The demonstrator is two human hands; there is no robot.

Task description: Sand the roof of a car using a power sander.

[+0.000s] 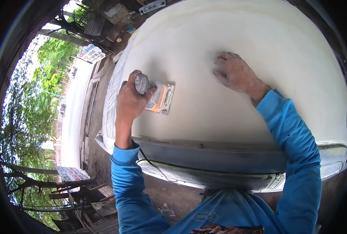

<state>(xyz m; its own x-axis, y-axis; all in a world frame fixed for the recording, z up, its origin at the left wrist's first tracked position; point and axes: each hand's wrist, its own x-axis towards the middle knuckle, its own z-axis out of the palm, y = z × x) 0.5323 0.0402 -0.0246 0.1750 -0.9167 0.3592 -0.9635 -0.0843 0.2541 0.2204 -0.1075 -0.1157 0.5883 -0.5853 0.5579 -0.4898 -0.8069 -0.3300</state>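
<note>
A broad, off-white vehicle roof (208, 117) with a dull, dusty surface spreads in front of me. My left hand (129, 99) is closed around the grip of a sheet sander (163, 99). The sander's flat rectangular base, grey and orange, lies against the left part of the roof. From below my left wrist a dark power cord (154, 165) trails down past the roof's near edge. Farther right, my right hand (238, 74) rests on the panel, palm down, with loosely bent fingers and no tool.
Along the near side, a dark window (208, 177) and body edge lie between me and the roof. Striped sheeting (113, 91) covers the vehicle's left side. Beyond are a dirt floor, a pale road (76, 117), painted signs (90, 54) and trees. Clutter stands at the far left.
</note>
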